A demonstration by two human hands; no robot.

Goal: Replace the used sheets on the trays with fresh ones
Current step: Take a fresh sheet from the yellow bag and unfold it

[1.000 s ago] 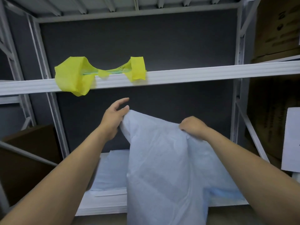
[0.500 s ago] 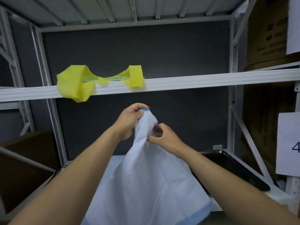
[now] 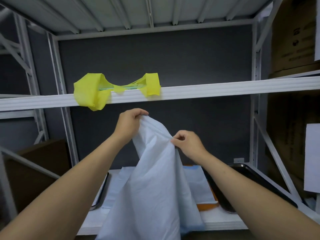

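Note:
A pale blue sheet [image 3: 152, 184] hangs in front of me, lifted off the lower shelf. My left hand [image 3: 129, 123] grips its top corner, held highest. My right hand [image 3: 187, 142] pinches the sheet's upper edge a little lower and to the right. A black tray [image 3: 254, 179] lies bare on the lower shelf at the right, partly behind my right forearm. On the left, the dark rim of another tray [image 3: 102, 191] shows beside a pale sheet [image 3: 119, 186] lying flat. An orange tray [image 3: 207, 205] peeks out under a sheet in the middle.
A white shelf beam [image 3: 225, 90] crosses above my hands, with crumpled yellow cloth [image 3: 90, 92] draped over it. White rack uprights [image 3: 256, 101] stand either side. Cardboard boxes [image 3: 294, 37] fill the right rack; a brown box [image 3: 38, 170] sits lower left. White paper label [image 3: 311, 158] at right.
My hands came together at the sheet's top and lifted it higher, then spread slightly apart. The view tilted up, and the trays on the lower shelf came into sight.

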